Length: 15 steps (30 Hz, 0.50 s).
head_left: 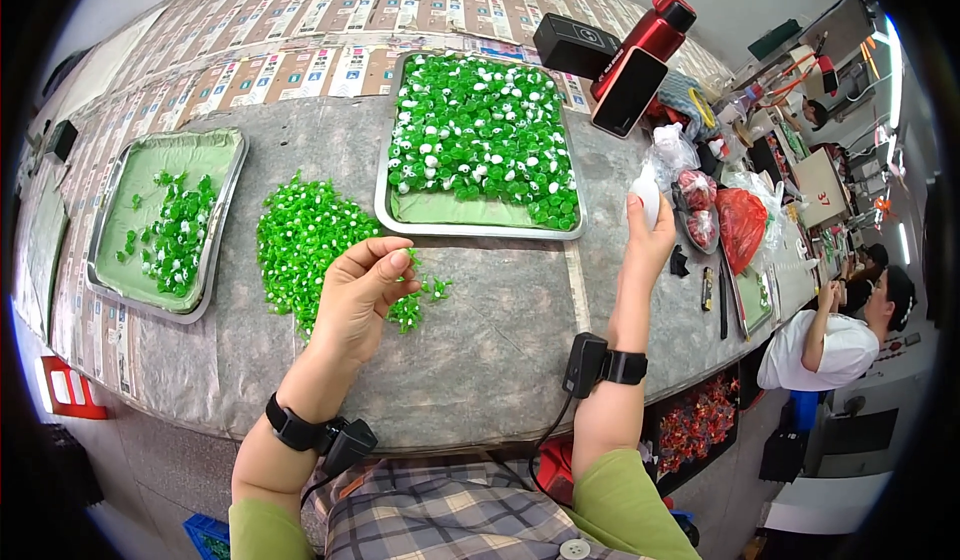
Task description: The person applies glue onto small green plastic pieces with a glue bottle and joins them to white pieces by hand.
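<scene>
My left hand is closed in a pinch over the near right edge of a heap of small green and white plastic pieces. Whatever its fingertips hold is too small to make out, and some green pieces lie just behind them. Off to the right, my right hand is wrapped round a small white squeeze bottle, its narrow end pointing up. Beyond my hands, a metal tray lined with light green is filled with rounded green and white pieces. A second metal tray, at the left, has fewer pieces in it.
Behind the right hand, a red bottle, a phone and a black box stand together. Plastic bags lie along the table's right side. A person in white sits farther right. A red stool stands at lower left.
</scene>
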Each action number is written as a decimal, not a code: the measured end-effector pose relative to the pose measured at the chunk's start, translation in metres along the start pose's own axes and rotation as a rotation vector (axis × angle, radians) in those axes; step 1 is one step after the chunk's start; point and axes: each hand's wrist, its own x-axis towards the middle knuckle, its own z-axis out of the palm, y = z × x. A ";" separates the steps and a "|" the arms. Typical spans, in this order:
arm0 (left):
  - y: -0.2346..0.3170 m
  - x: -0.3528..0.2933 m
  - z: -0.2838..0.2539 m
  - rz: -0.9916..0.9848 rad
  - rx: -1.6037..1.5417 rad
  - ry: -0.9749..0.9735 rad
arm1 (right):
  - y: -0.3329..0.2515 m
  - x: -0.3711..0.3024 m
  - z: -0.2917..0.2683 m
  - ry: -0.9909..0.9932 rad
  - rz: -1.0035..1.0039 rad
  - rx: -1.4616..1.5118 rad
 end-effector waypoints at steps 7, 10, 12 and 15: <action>0.001 0.000 -0.003 -0.006 -0.026 0.000 | 0.043 0.009 -0.015 0.106 0.116 -0.029; 0.001 0.002 -0.005 -0.003 -0.026 0.017 | -0.009 0.002 -0.002 0.479 -0.438 -0.725; 0.000 0.002 -0.006 -0.026 -0.014 0.007 | -0.050 -0.007 0.012 0.234 -0.396 -0.710; 0.001 0.000 -0.006 -0.024 -0.012 0.001 | -0.068 -0.027 0.045 -0.323 -0.360 -0.769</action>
